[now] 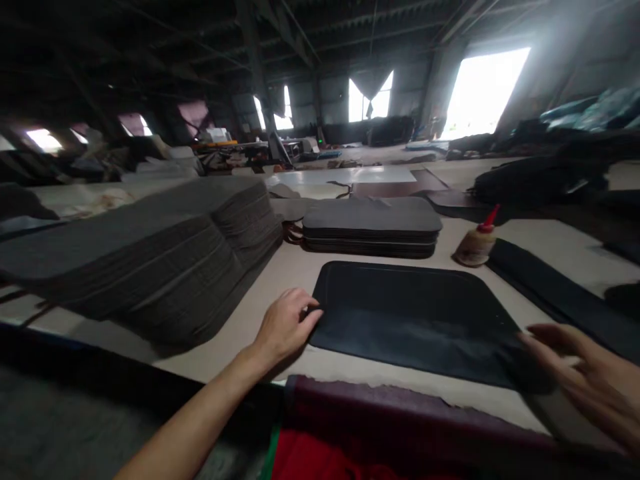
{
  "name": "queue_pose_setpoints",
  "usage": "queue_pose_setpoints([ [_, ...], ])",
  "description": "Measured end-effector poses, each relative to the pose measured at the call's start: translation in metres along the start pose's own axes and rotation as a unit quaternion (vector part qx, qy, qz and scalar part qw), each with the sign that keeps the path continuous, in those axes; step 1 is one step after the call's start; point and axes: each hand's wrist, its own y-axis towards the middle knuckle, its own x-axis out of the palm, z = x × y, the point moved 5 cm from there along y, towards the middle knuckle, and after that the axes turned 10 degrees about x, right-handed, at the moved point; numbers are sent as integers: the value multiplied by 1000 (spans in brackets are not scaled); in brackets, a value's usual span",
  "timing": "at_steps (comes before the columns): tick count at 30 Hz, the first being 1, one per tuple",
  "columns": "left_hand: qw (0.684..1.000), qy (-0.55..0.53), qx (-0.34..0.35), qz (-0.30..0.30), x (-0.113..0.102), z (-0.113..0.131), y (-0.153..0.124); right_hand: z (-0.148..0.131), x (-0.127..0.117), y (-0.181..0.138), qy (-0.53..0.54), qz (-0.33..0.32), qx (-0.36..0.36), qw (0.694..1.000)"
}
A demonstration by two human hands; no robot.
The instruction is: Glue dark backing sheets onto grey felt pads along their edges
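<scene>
Red cloth [310, 457] is lying nearest, on the body side of the left fingers, and beyond it a maroon sheet [370, 407] is running along the near side of the table [280, 277], between the two sets of fingers. The left hand [287, 327] is meeting the short left edge of a black panel [400, 313]; its thumb and forefinger are standing close together there, the other fingers curling, but I cannot tell whether they are pinching. The right hand [585, 373] is appearing blurred at the opposite end, fingers bending, and I cannot tell if it is gripping. The panel is lying on the table between both hands. If they were pulling unequally, I suppose it could be creasing or sliding askew; a wide sweep of the right fingers might also be knocking the red-tipped bottle [475, 247] ahead of them. The panel's long axis is going from left fingers to right ones, its right end slanting toward the body. Beyond the right fingers a dark strip [550, 287] is resting beside the bottle. Farther than both hands, a stack of grey pieces [370, 217] is sitting, while a bigger pile [185, 273] is rising left of the left fingers. Farthest ahead, a bright opening [487, 93] is glowing.
</scene>
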Motion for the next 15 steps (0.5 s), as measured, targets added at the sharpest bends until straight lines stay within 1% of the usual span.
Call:
queue_pose_setpoints([
  [1, 999, -16, 47, -17, 7, 16, 5, -38, 0, -12, 10, -35, -31, 999],
  [3, 986, -41, 142, -75, 27, 48, 11, -111, 9, -37, 33, -78, -138, 987],
  [4, 978, -44, 174, -106, 38, 62, 12, -139, 18, -49, 27, -103, -190, 976],
  [5, 972, -39, 192, -134, 49, 72, 12, -160, 28, -59, 15, -128, -233, 964],
  [6, 967, -29, 199, -155, 58, 79, 11, -174, 38, -67, -1, -147, -263, 954],
  [7, 965, -19, 200, -169, 65, 82, 10, -181, 45, -73, -20, -159, -280, 946],
  [9, 965, -6, 191, -181, 71, 81, 4, -180, 54, -80, -57, -168, -288, 941],
  [12, 966, 5, 173, -192, 68, 66, -7, -158, 50, -80, -99, -158, -257, 948],
  [15, 972, 19, 144, -185, 59, 45, -18, -126, 39, -76, -128, -128, -200, 963],
])
